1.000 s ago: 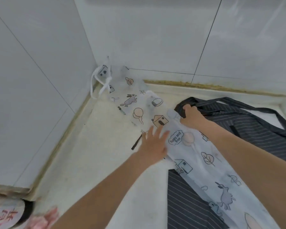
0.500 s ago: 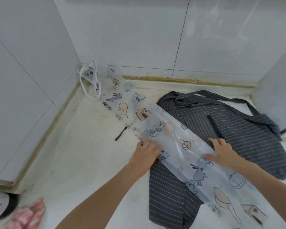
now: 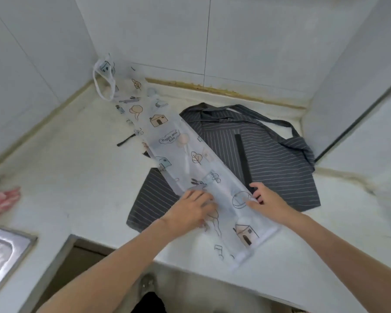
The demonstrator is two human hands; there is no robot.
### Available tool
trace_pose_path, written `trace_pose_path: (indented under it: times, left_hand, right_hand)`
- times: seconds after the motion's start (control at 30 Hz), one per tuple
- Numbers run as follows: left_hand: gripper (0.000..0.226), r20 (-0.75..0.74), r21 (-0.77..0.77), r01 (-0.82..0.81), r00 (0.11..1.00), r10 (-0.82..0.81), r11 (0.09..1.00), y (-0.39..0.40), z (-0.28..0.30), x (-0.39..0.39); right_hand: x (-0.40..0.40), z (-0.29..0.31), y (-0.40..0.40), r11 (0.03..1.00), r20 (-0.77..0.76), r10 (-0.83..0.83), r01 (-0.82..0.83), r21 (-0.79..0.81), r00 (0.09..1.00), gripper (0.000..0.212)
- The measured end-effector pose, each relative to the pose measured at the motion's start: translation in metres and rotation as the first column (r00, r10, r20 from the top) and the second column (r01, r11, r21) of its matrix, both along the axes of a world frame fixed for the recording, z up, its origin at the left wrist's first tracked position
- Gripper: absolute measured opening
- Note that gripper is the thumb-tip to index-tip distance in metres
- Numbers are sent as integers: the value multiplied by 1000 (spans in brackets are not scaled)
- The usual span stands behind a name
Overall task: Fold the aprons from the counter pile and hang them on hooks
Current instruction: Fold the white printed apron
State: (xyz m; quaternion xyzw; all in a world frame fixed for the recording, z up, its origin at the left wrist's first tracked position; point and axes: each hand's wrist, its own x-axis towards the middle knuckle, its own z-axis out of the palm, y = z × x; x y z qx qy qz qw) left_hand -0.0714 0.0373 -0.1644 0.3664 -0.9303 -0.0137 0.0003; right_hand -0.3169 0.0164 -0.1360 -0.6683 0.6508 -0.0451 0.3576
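The white apron [image 3: 190, 159] with little houses and rabbits on it lies on the counter [image 3: 72, 177] as a long thin strip. It runs from the back corner to the front edge, and part of it sits on top of the gray striped apron [image 3: 275, 150]. I think it is light, soft and floppy, and it looks a bit see-through and smooth, so it may slide on the cloth below. It will not break. Its white loop [image 3: 102, 84] lies up in the corner by the wall; that looks like the part to put on a hook.

My left hand [image 3: 190, 211] lies on the near part of the strip with fingers spread, pressing it down. My right hand [image 3: 269, 199] is at the strip's right edge; its fingers bend a little there, but I cannot tell if they pinch the cloth or just touch it.

I would take hold at the near end, by both corners, and fold it up toward the loop.

A metal sink [image 3: 2, 251] and something pink [image 3: 2, 199] are far to the left.
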Motion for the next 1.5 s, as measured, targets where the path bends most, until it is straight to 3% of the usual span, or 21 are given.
trace_pose_path:
  times: [0.13,0.33,0.47,0.63,0.7,0.77,0.83,0.9,1.0,1.17,1.23,1.27,1.33,1.4,1.5]
  left_hand:
    - [56,1,-92,-41,999,41,995,44,-5,-29]
    - [71,-77,-130,-123,991,114,984,73,-11,-53]
    - [64,-123,-154,-96,989,77,983,84,-16,-51]
    - [20,-106,-106,-92,991,81,990,103,-21,-37]
    - [25,-87,-80,-122,990,115,989,107,-22,-39]
    - [29,-92,-52,-169,982,164,984,110,-21,-44]
    - [34,-108,-28,-208,973,204,978,114,-24,-48]
    - [47,-119,10,-230,966,230,973,121,-27,-52]
    - [66,-98,35,-234,967,236,972,132,-30,-56]
    - [52,-164,43,-252,953,256,967,142,-38,-55]
    - [52,-285,223,-303,889,360,926,147,-33,-51]
    - [61,-357,316,-355,814,457,880,149,-29,-49]
    - [68,-399,520,-450,624,672,726,151,-17,-45]
    - [56,-403,656,-481,428,809,582,151,-7,-41]
    - [47,-472,736,-465,167,866,491,148,-3,-34]
  right_hand:
    - [-30,-5,28,997,74,21,-27,69,997,55]
    - [-32,-15,41,986,270,-155,132,101,950,42]
    - [-30,-26,49,1000,154,-31,31,0,988,45]
    - [-25,-31,62,972,-57,169,-176,-157,984,63]
    - [-32,-33,65,854,-279,327,-409,-322,903,78]
    - [-39,-32,65,683,-454,476,-642,-348,753,86]
    - [-43,-26,64,589,-474,615,-767,-256,630,82]
    - [-48,-20,61,582,-436,695,-803,-125,572,79]
    - [-52,-18,58,597,-386,734,-802,-23,558,75]
    - [-52,-22,66,608,-349,715,-785,-119,606,63]
    - [-49,-22,69,613,-313,712,-773,-161,629,58]
    - [-48,-22,69,611,-293,719,-774,-163,630,57]
    - [-45,-19,70,604,-235,755,-788,-115,613,62]
    - [-42,-17,69,585,-190,788,-808,-64,585,69]
    - [-33,-19,67,585,-136,780,-789,-188,611,47]
